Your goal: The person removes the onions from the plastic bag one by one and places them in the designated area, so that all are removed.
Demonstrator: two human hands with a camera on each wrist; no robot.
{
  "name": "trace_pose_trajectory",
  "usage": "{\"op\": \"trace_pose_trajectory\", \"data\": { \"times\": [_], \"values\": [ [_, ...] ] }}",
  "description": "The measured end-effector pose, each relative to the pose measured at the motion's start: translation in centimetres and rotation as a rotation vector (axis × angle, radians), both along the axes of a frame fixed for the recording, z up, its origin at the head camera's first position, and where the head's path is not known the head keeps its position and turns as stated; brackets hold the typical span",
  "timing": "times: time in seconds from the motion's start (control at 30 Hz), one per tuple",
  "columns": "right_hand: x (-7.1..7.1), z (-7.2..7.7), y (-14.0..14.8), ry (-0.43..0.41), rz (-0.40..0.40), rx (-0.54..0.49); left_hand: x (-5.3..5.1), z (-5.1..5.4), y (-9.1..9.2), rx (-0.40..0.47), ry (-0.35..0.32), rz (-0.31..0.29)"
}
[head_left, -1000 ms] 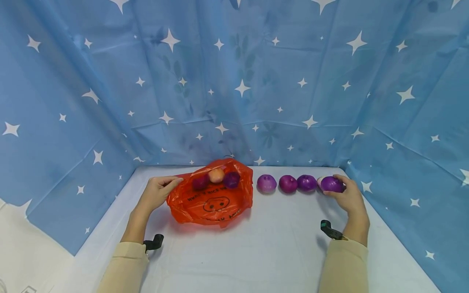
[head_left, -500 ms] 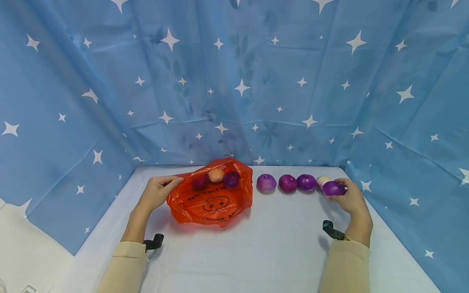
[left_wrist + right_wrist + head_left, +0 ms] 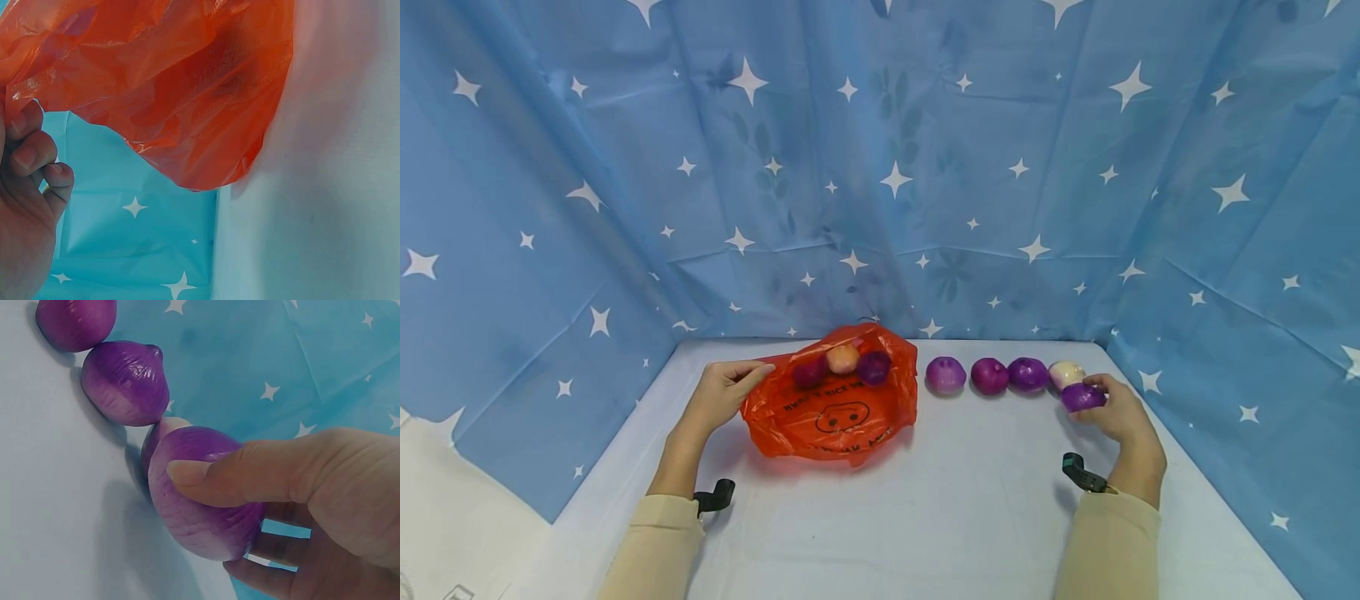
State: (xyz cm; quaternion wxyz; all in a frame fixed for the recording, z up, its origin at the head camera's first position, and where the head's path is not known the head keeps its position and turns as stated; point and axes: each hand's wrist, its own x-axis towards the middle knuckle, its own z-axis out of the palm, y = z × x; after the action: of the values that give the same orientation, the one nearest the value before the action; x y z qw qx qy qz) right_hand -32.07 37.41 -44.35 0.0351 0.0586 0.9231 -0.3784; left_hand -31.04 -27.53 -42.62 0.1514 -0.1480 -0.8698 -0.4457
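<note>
The left hand (image 3: 722, 396) is pinching an edge of the red bag (image 3: 790, 429), its fingers (image 3: 37, 153) curling together at the plastic in the left wrist view. The bag is sitting toward the far side of the white desk (image 3: 940, 508), left of the middle, and its film is showing dark lettering and a printed face. Inside it, three round vegetables are lying close together: a dark red one (image 3: 809, 375), a pale orange one (image 3: 843, 359) and a dark purple one (image 3: 874, 368).

The right hand (image 3: 1116, 412) is gripping a purple onion (image 3: 1082, 398) near the far right end of the desk, the thumb (image 3: 215, 481) pressing across one side and the other fingers supporting the opposite side. Just behind the held onion a pale onion (image 3: 1065, 372) is resting; whether the two are touching is staying unclear. From there toward the bag, three more onions are standing in a row: a deep purple onion (image 3: 1027, 375), a magenta onion (image 3: 990, 377) and a light purple onion (image 3: 945, 376), the last one lying just beside the bag. Beige sleeves (image 3: 1108, 542) are covering both forearms, and a blue star-patterned cloth (image 3: 880, 217) is hanging behind the desk
</note>
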Motion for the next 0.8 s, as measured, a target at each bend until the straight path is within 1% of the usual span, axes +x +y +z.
{"op": "trace_pose_trajectory", "data": {
  "times": [0.23,0.4,0.57,0.8],
  "values": [
    [0.02,-0.03,0.27,-0.078,0.018,0.008,0.03,-0.06,0.0,-0.008,-0.005,0.005],
    [0.03,0.09,0.22,-0.117,0.012,-0.011,0.01,-0.09,-0.01,-0.013,-0.003,0.01],
    [0.0,0.05,0.15,-0.129,0.005,-0.025,0.02,-0.05,-0.01,-0.013,-0.006,0.015],
    [-0.11,-0.27,0.15,-0.101,0.023,-0.021,-0.02,-0.05,-0.03,-0.007,-0.006,0.012]
  ]
}}
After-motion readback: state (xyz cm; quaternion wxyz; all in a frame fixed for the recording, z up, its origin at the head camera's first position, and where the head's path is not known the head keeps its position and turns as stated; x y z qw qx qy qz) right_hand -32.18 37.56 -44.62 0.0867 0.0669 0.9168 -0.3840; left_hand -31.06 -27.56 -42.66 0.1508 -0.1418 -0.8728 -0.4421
